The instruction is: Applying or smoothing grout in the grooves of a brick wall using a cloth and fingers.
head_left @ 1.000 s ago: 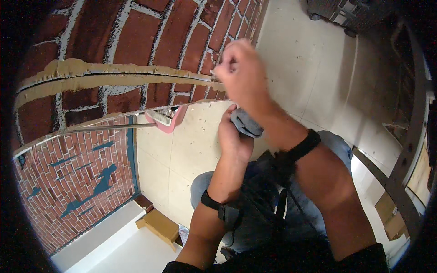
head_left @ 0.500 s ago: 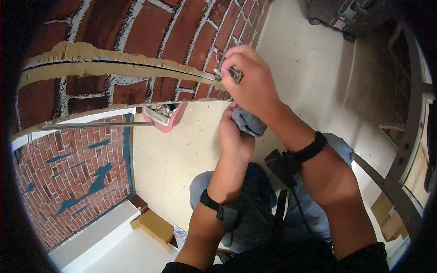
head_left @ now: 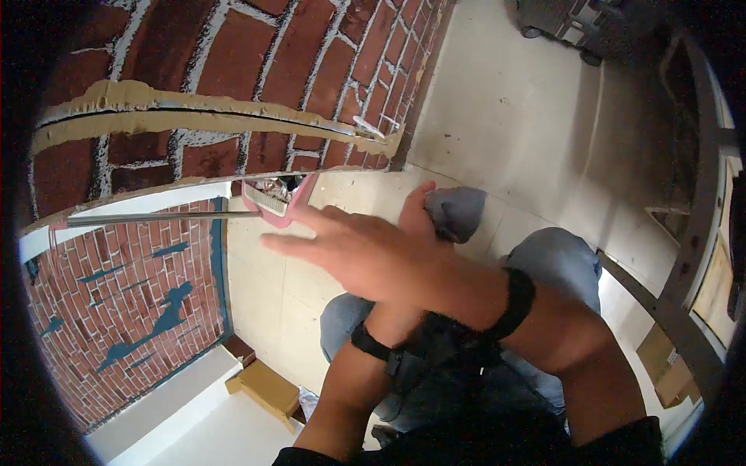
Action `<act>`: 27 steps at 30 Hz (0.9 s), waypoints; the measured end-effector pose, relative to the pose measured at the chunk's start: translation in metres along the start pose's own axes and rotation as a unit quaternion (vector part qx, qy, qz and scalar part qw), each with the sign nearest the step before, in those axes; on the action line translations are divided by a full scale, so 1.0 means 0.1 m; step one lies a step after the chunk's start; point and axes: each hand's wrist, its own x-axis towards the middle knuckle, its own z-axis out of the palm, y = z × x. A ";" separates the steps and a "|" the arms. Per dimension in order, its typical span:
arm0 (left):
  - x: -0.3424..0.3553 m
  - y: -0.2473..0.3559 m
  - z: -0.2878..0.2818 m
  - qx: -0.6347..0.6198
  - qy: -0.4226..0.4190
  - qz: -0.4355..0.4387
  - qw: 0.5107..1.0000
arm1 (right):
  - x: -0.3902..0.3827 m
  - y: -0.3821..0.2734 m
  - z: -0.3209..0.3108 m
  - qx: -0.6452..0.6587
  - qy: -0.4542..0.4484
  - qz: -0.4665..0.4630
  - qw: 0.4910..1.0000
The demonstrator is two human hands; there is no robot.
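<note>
My right hand (head_left: 353, 248) reaches across my left forearm with thumb and forefinger spread, nothing visible between them. Its fingertips overlap the edge of a pink dustpan (head_left: 281, 220); whether they touch it I cannot tell. A crumpled grey cloth (head_left: 458, 211) is in my left hand (head_left: 420, 213), which the right arm partly hides. Above both hands is a panel with a brick pattern (head_left: 241, 54). Brown tape with torn edges (head_left: 194, 116) runs along a dark seam in it. A small whitish piece (head_left: 376, 126) sits at the seam's right end.
Inside the dustpan lie debris and something comb-like in white. A metal pole (head_left: 155, 218) runs left from it. At lower left stand a second brick-patterned panel (head_left: 148, 303) and a tan box (head_left: 264, 388). A dark wheeled object (head_left: 571, 27) stands at the far right.
My right hand has left the panel's corner and swung down and left toward the dustpan, its fingers spreading. The left hand with the cloth has moved slightly right.
</note>
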 end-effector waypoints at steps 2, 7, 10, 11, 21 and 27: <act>0.10 -0.13 -0.19 0.123 -0.047 0.171 0.976 | 0.02 0.14 -0.21 -0.031 -0.169 0.110 0.979; -0.38 -0.01 0.41 -0.034 -0.119 0.127 0.984 | 0.17 0.74 -0.67 -0.002 0.040 0.148 0.988; -0.42 0.06 0.44 -0.020 -0.110 0.131 0.985 | 0.23 0.87 -0.65 -0.053 0.059 0.165 0.983; -0.43 0.06 0.44 -0.020 -0.089 0.126 0.988 | 0.25 0.90 -0.64 -0.047 0.068 0.156 0.984; -0.41 0.11 0.35 -0.037 -0.072 0.141 0.987 | 0.27 1.02 -0.57 -0.062 0.079 0.090 0.991; -0.40 0.09 0.35 -0.038 -0.074 0.116 0.990 | 0.26 1.01 -0.53 -0.070 0.087 0.088 0.990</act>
